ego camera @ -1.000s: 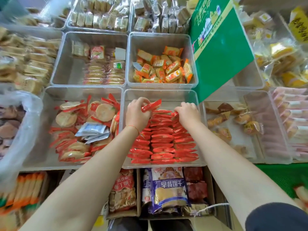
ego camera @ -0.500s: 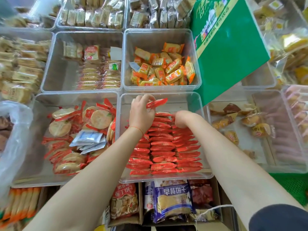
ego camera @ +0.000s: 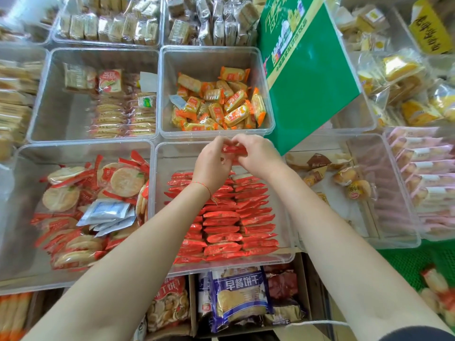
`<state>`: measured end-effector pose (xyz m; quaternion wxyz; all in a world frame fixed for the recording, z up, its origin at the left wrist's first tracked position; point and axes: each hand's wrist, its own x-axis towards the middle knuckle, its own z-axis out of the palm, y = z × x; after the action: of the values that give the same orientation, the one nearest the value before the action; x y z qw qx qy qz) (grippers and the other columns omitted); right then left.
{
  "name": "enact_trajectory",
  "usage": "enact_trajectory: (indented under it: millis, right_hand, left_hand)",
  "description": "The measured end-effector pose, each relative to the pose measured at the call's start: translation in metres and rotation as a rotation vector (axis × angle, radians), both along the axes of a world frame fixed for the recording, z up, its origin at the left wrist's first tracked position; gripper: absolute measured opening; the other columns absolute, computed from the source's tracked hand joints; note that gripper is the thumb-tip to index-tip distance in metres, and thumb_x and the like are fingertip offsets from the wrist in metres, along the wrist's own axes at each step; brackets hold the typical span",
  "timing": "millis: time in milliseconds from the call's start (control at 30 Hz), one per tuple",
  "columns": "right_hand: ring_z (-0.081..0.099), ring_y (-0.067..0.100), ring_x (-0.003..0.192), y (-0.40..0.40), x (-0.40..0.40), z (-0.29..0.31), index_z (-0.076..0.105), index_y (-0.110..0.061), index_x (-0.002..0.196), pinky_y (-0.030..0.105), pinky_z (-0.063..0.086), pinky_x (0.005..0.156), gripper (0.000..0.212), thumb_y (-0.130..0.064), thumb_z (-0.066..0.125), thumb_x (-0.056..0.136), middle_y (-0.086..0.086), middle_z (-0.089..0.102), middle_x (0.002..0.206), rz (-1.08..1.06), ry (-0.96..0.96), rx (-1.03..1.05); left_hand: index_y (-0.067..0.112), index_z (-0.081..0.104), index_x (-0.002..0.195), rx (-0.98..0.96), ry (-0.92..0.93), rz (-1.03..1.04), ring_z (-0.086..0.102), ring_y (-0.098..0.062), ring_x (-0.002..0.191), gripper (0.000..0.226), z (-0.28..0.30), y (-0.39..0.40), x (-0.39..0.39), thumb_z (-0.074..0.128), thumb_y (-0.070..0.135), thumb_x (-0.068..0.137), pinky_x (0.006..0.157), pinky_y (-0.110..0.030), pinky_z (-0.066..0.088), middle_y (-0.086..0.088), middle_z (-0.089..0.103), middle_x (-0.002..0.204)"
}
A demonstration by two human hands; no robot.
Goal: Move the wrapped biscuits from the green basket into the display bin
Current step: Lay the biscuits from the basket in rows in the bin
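Landmark: the clear display bin (ego camera: 288, 257) at the middle of the view; every place below is given from it.
Risk, slipping: I judge the red wrapped biscuit (ego camera: 234, 150), held above the bare far end of the bin, could drop flat or crooked instead of standing on edge, because the film is slick and both hands grip only its ends.
Risk, toppling: the packets in the bin stand on edge in tight rows; a wrist brushing them on the way down could knock the far ones over.
Left hand (ego camera: 211, 166): over the bin's far half, fingers curled, pinching the left end of the packet.
Right hand (ego camera: 258, 156): close beside the left hand, fingers curled round the packet's right end.
Green basket (ego camera: 413, 264): to the near right of the bin, only a corner of mesh in view, with a few blurred packets.
Below the bin: cardboard boxes with bagged biscuits (ego camera: 238, 296).
Display bin contents: rows of red packets (ego camera: 221, 217) fill its near two thirds.
Left of the bin: a tub of round rice crackers (ego camera: 123, 179).
Beyond the bin: a tub of orange packets (ego camera: 221, 104).
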<state>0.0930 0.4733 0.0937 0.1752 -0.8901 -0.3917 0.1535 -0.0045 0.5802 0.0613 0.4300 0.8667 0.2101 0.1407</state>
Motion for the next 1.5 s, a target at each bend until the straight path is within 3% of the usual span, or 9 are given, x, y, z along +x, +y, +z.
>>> enact_trajectory:
  millis: [133,233,400,567,667,800,933,1133,1500]
  right_hand:
    - [0.057,0.027,0.102,-0.009,0.002,-0.002,0.058,-0.020,0.106,0.039,0.036,0.086,0.017,-0.014,0.054,0.091,0.001,0.067,0.105,-0.042,-0.330,-0.153]
    - [0.056,0.029,0.106,-0.004,-0.008,-0.008,0.056,-0.018,0.110,0.042,0.035,0.093,0.019,-0.013,0.047,0.094,0.005,0.066,0.107,0.028,-0.330,-0.301]
    - [0.056,0.030,0.109,-0.002,-0.019,-0.044,0.061,-0.018,0.115,0.041,0.035,0.095,0.024,-0.016,0.045,0.097,0.008,0.064,0.111,0.085,-0.311,-0.423]
    - [0.054,0.032,0.115,-0.011,-0.021,-0.067,0.058,-0.016,0.123,0.045,0.026,0.115,0.040,0.002,0.042,0.091,0.011,0.064,0.116,0.075,-0.206,-0.410]
    - [0.052,0.032,0.118,-0.009,-0.020,-0.068,0.058,-0.015,0.128,0.043,0.030,0.112,0.042,0.001,0.043,0.092,0.012,0.063,0.124,0.037,-0.074,-0.448]
    - [0.051,0.033,0.121,0.005,-0.015,-0.066,0.058,-0.020,0.131,0.044,0.037,0.104,0.042,-0.026,0.037,0.095,0.012,0.059,0.133,0.033,0.118,-0.515]
    - [0.050,0.030,0.124,0.013,-0.008,-0.064,0.059,-0.015,0.127,0.046,0.032,0.105,0.056,-0.045,0.022,0.099,0.015,0.056,0.136,-0.026,0.252,-0.549]
    - [0.044,0.032,0.134,0.023,-0.004,-0.068,0.054,-0.011,0.138,0.049,0.027,0.112,0.074,-0.057,0.010,0.101,0.016,0.049,0.146,-0.028,0.221,-0.650]
    - [0.059,0.037,0.109,0.024,-0.018,-0.059,0.069,-0.008,0.109,0.044,0.041,0.096,0.062,-0.050,0.024,0.102,0.017,0.067,0.115,-0.044,0.001,-0.391]
  left_hand:
    - [0.012,0.049,0.120,0.032,0.310,-0.010,0.055,-0.023,0.110,0.030,-0.015,0.010,-0.002,0.053,0.019,0.091,0.091,-0.038,0.046,-0.005,0.059,0.120]
    - [0.015,0.045,0.135,0.140,0.642,-0.157,0.049,-0.031,0.122,0.042,-0.034,0.018,-0.002,0.043,0.032,0.096,0.100,-0.042,0.043,-0.013,0.055,0.132]
    - [0.027,0.039,0.143,0.265,0.824,-0.331,0.043,-0.029,0.132,0.058,-0.049,0.026,-0.007,0.036,0.058,0.095,0.109,-0.046,0.030,-0.007,0.047,0.145]
    - [0.037,0.044,0.139,0.309,0.856,-0.334,0.040,-0.026,0.133,0.062,-0.049,0.037,-0.015,0.032,0.070,0.089,0.107,-0.048,0.026,-0.002,0.047,0.145]
    - [0.039,0.047,0.136,0.272,0.869,-0.358,0.040,-0.026,0.131,0.057,-0.045,0.039,-0.014,0.035,0.066,0.087,0.105,-0.049,0.027,0.000,0.047,0.143]
    - [0.042,0.043,0.136,0.228,0.942,-0.380,0.045,-0.028,0.128,0.057,-0.043,0.037,-0.010,0.033,0.068,0.086,0.104,-0.052,0.025,-0.002,0.052,0.140]
    - [0.037,0.049,0.128,0.117,0.939,-0.389,0.054,-0.029,0.115,0.063,-0.041,0.043,-0.003,0.032,0.072,0.079,0.096,-0.041,0.040,-0.004,0.060,0.130]
    - [0.042,0.048,0.135,0.142,1.001,-0.436,0.051,-0.026,0.122,0.081,-0.031,0.046,-0.002,0.025,0.085,0.071,0.104,-0.046,0.039,0.003,0.057,0.135]
    - [0.028,0.042,0.143,0.230,0.861,-0.262,0.049,-0.025,0.129,0.085,-0.026,0.061,-0.027,0.027,0.084,0.081,0.103,-0.043,0.036,-0.005,0.052,0.142]
